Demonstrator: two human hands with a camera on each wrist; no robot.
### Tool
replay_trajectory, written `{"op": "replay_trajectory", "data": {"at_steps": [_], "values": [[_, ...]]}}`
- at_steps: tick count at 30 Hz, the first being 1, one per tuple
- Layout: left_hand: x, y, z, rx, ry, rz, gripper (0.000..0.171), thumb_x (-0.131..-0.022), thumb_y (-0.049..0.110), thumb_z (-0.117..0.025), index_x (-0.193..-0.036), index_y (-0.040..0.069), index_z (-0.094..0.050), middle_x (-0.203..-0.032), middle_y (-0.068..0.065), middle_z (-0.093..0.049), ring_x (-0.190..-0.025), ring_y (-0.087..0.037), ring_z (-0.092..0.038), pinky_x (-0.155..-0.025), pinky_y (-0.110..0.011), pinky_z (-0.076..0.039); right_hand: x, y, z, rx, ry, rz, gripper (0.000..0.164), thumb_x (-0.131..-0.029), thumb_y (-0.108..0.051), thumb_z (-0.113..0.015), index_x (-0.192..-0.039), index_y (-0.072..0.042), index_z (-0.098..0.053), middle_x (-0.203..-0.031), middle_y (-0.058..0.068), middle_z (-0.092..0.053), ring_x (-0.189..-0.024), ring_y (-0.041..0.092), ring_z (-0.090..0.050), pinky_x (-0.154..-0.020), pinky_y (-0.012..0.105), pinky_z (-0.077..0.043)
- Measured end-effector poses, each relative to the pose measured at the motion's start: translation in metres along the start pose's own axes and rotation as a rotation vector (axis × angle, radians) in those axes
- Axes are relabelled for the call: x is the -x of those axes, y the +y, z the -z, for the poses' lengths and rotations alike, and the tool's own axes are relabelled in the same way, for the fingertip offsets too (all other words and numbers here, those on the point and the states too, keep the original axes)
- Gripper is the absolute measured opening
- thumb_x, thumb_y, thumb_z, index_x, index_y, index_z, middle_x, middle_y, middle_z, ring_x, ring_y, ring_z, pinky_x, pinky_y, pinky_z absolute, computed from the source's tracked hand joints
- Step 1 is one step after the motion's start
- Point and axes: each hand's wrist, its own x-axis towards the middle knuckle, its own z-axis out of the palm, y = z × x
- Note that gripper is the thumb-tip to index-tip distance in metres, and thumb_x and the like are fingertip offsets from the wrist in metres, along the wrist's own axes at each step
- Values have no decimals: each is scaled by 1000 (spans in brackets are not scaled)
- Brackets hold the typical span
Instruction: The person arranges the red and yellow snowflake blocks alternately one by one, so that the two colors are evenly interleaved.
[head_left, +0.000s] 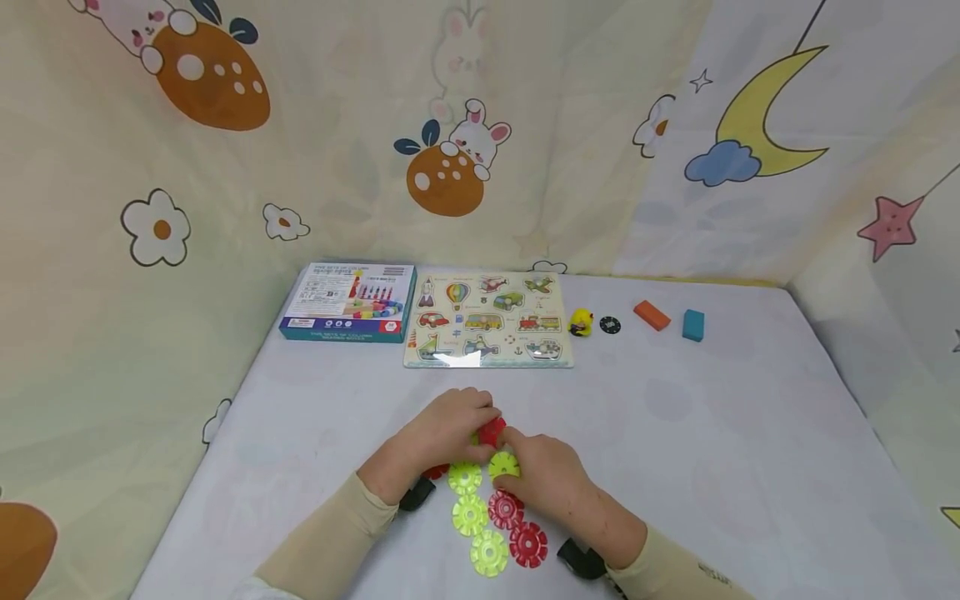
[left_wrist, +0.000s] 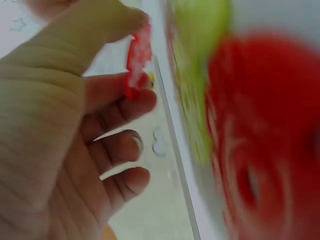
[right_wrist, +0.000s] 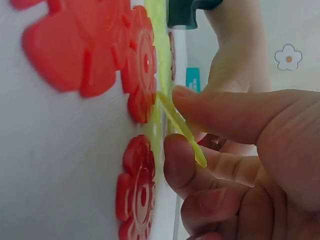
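My left hand (head_left: 453,425) pinches a red notched flower disc (head_left: 492,431) between thumb and fingertips, its edge turned to the left wrist view. My right hand (head_left: 551,475) pinches a yellow-green notched disc (right_wrist: 182,125), tilted off the tabletop, between thumb and index finger. In the head view, yellow-green discs (head_left: 470,515) form a column below the hands, with red discs (head_left: 528,545) to their right. Another red disc (head_left: 436,472) is partly hidden by my left wrist. Whether the discs are joined, I cannot tell.
Behind the hands lie a picture puzzle board (head_left: 487,321) and a boxed set (head_left: 348,302). To their right sit a yellow duck figure (head_left: 581,322), a black round chip (head_left: 610,325), an orange block (head_left: 652,315) and a teal block (head_left: 693,325). Printed cloth walls surround the white tabletop (head_left: 712,450).
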Motion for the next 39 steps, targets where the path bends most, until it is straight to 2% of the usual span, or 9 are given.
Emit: {"op": "replay_trajectory", "data": {"at_steps": [5,12,19,23,26,30,36,39], "values": [[6,-18,6,35,52,88,48,-78,46,-71,-114,15,-67,-93,8,-51,-80,-8,-45,-70,-24,-43,0,0,5,-29,-24,6,50,-73,-43,-78,-113,-18,-61,-73,-13,-58,-61,8,-48,-55,26,-40],[22,-46,18,62,129,289,52,-77,48,-72,-119,17,-65,-107,7,-55,-90,-10,-47,-81,-29,-45,0,1,5,-51,-74,6,50,-70,-39,-81,-111,-17,-63,-81,-13,-59,-67,7,-49,-61,27,-43],[41,-74,36,99,134,469,56,-76,42,-76,-123,14,-63,-111,1,-55,-94,-16,-50,-82,-36,-47,0,3,4,-28,-78,25,51,-71,-38,-81,-114,-17,-63,-86,-12,-59,-69,7,-49,-62,27,-42],[56,-91,43,135,153,539,55,-77,40,-75,-122,11,-63,-105,-1,-55,-90,-19,-50,-77,-36,-48,0,3,2,-23,-79,25,51,-71,-39,-81,-114,-18,-63,-85,-12,-57,-69,6,-48,-61,27,-42],[66,-102,47,166,161,602,57,-77,42,-76,-123,11,-63,-108,-4,-55,-94,-22,-51,-77,-38,-49,0,3,1,-18,-73,24,51,-71,-39,-81,-113,-18,-63,-85,-12,-57,-69,6,-48,-61,27,-42],[79,-115,50,228,135,702,62,-76,45,-76,-126,13,-60,-117,-8,-53,-105,-27,-49,-78,-43,-50,0,3,2,-10,-66,28,51,-70,-40,-81,-113,-18,-64,-87,-11,-58,-70,6,-48,-62,27,-42],[100,-132,47,363,41,836,68,-75,46,-76,-128,10,-57,-112,-9,-55,-103,-28,-47,-78,-42,-49,0,4,1,-4,-66,29,51,-70,-41,-81,-112,-18,-65,-86,-10,-57,-69,7,-47,-60,26,-40],[107,-136,47,448,-12,897,66,-76,44,-76,-130,11,-56,-115,-10,-54,-105,-29,-46,-77,-42,-49,0,4,1,1,-65,31,50,-70,-41,-81,-111,-18,-65,-85,-10,-56,-68,7,-47,-59,25,-40]]}}
